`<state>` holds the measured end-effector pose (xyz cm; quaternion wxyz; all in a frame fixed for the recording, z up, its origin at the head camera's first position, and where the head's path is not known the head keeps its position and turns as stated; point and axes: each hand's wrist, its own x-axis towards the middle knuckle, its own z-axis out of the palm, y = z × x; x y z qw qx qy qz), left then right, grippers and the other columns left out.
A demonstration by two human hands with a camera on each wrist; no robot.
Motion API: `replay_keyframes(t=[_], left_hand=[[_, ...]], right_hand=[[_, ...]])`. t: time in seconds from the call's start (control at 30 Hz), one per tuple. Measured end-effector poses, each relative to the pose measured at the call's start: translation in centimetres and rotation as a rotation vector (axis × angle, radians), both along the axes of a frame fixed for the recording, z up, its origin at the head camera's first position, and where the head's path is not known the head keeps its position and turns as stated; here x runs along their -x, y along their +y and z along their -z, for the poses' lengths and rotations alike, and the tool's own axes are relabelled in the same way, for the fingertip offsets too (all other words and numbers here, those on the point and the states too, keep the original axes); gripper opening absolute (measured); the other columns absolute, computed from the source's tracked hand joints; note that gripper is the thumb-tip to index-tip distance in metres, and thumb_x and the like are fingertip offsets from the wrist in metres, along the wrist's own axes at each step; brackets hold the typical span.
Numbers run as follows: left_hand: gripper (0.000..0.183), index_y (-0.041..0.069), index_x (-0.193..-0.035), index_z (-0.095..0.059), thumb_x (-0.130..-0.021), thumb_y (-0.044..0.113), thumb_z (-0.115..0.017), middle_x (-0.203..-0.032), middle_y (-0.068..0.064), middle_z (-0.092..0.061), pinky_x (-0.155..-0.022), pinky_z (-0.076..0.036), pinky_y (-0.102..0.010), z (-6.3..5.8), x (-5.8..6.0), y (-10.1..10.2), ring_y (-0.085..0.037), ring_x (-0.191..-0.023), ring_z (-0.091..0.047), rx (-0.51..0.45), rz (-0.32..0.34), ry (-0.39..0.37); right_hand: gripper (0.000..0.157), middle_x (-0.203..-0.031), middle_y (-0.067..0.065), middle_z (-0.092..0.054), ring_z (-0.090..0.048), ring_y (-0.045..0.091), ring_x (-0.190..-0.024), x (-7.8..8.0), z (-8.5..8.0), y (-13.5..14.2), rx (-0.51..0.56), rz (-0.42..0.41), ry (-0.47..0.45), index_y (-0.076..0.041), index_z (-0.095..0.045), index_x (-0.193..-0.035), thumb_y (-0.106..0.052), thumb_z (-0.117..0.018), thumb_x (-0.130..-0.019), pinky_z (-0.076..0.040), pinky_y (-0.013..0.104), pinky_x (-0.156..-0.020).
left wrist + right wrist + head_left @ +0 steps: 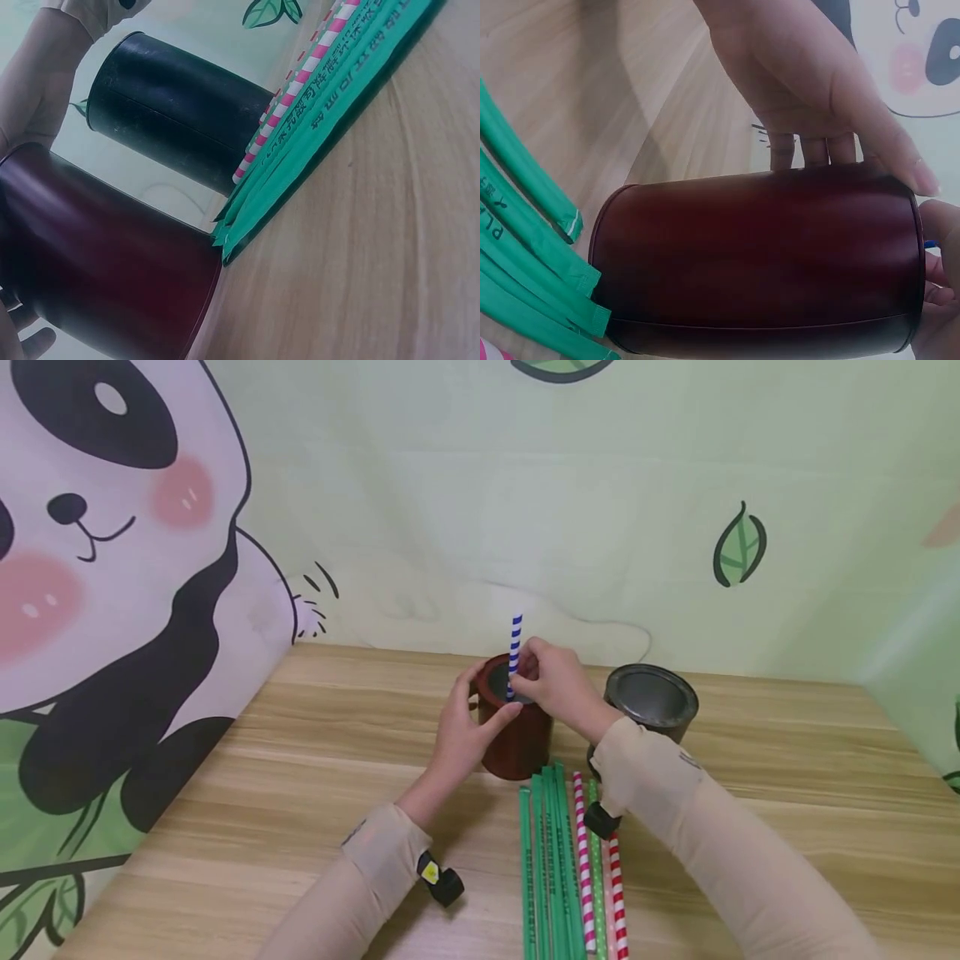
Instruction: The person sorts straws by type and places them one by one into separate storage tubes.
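Note:
A dark red cylindrical cup (517, 747) stands upright on the table. My left hand (463, 731) grips it near the top, thumb at the front rim and fingers round its left side. My right hand (558, 681) is over the rim, pinching a blue-and-white striped straw (516, 639) whose lower end is inside the cup. In the right wrist view the left hand (802, 82) curves round the cup wall (757, 247), and only a bit of blue shows by the right fingers.
A black cup (678, 729) stands behind my right forearm. In front of the red cup lie several green paper-wrapped straws (551, 860), with a pink-striped straw (583, 860), a green dotted one (597, 885) and a red-striped one (617, 893) beside them. A panda-printed backdrop (450, 510) rises behind the table.

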<state>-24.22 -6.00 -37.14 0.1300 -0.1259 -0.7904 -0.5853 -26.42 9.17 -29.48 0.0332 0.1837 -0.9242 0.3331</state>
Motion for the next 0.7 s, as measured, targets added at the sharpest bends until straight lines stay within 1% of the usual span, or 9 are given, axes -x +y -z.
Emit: replay_keyframes(t=[0.13, 0.23, 0.43, 0.6, 0.7], left_hand=[[0.072, 0.012, -0.145, -0.035, -0.086, 0.032, -0.071, -0.138, -0.007, -0.052, -0.101, -0.044, -0.044, 0.2, 0.1, 0.0, -0.024, -0.125, -0.049, 0.003, -0.003, 0.003], [0.073, 0.013, -0.146, -0.035, -0.086, 0.035, -0.071, -0.138, -0.007, -0.051, -0.101, -0.044, -0.043, 0.3, 0.1, 0.0, -0.024, -0.125, -0.049, 0.009, -0.005, 0.007], [0.074, 0.011, -0.146, -0.035, -0.086, 0.034, -0.071, -0.139, -0.008, -0.051, -0.101, -0.044, -0.044, 0.2, 0.2, 0.0, -0.025, -0.126, -0.049, 0.017, -0.004, 0.013], [0.074, 0.013, -0.145, -0.035, -0.085, 0.035, -0.072, -0.139, -0.007, -0.051, -0.101, -0.044, -0.044, 0.1, 0.0, 0.0, -0.024, -0.126, -0.049, 0.012, -0.001, 0.013], [0.073, 0.011, -0.145, -0.036, -0.085, 0.033, -0.072, -0.138, -0.008, -0.051, -0.101, -0.043, -0.044, 0.1, 0.0, 0.1, -0.025, -0.125, -0.049, 0.008, -0.001, 0.017]], right_hand=[[0.02, -0.096, 0.014, -0.069, -0.065, 0.024, -0.087, 0.1, -0.1, -0.2, -0.052, -0.023, -0.003, -0.002, -0.057, -0.101, -0.015, -0.063, -0.088, -0.055, 0.035, -0.077], [0.017, -0.093, 0.013, -0.069, -0.064, 0.022, -0.084, 0.3, -0.4, -0.3, -0.092, -0.042, -0.016, -0.003, -0.057, -0.098, -0.014, -0.064, -0.087, -0.054, 0.032, -0.073], [0.013, -0.089, 0.011, -0.067, -0.058, 0.019, -0.077, 0.5, -0.7, -0.6, -0.167, -0.06, -0.058, -0.004, -0.057, -0.095, -0.013, -0.063, -0.088, -0.048, 0.025, -0.065], [0.014, -0.09, 0.012, -0.067, -0.059, 0.02, -0.078, 0.3, -0.9, -0.5, -0.146, -0.069, -0.057, -0.004, -0.057, -0.097, -0.013, -0.063, -0.089, -0.05, 0.026, -0.066], [0.015, -0.092, 0.013, -0.068, -0.06, 0.021, -0.08, 0.1, -1.2, -0.3, -0.11, -0.063, -0.043, -0.003, -0.058, -0.098, -0.014, -0.063, -0.089, -0.051, 0.027, -0.068]])
